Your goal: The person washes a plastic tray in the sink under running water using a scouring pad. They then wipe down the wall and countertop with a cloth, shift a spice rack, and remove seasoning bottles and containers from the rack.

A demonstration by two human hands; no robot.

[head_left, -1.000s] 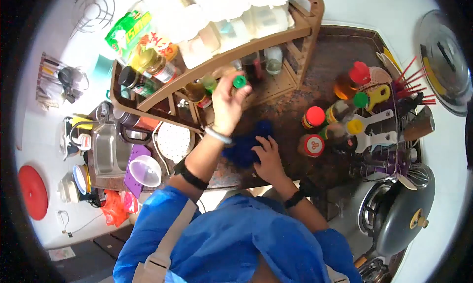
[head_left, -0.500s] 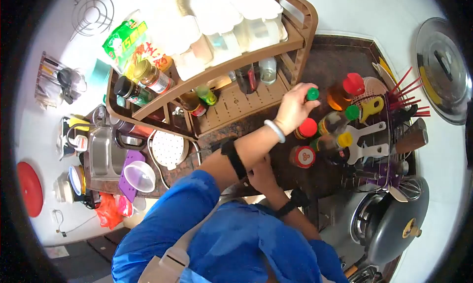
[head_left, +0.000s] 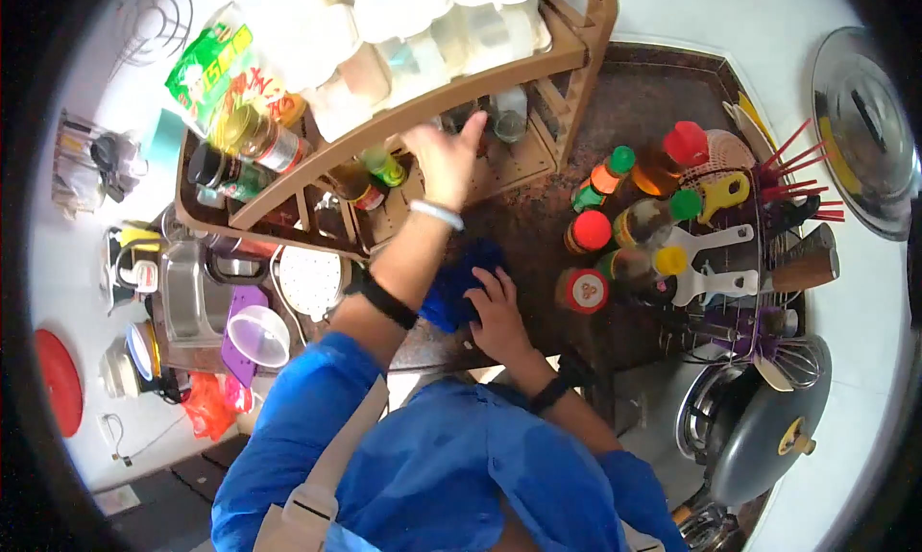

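Note:
My left hand (head_left: 444, 163), wearing a pale bangle, reaches into the lower shelf of the brown rack (head_left: 451, 79). Its thumb points away from the palm; the other fingers are partly behind the shelf edge. Close to it are a green-topped bottle (head_left: 382, 167) and a clear glass jar (head_left: 509, 115). Below, my right hand (head_left: 501, 321) has its fingers spread at the edge of a dark blue cloth (head_left: 461, 288) on the counter. A small bottle with an orange label and green cap (head_left: 603, 179) stands on the counter, apart from both hands.
Red-capped jars (head_left: 587, 232) and several sauce bottles (head_left: 645, 220) stand at the right, beside a utensil rack (head_left: 749, 293). A lidded wok (head_left: 768, 456) is at the lower right. Left of the counter are a steel sink (head_left: 187, 293) and a white bowl (head_left: 259, 341).
My left hand has let go of the green-capped bottle and moved left into the rack. My right hand has moved up slightly with its fingers spread, and the blue cloth now shows.

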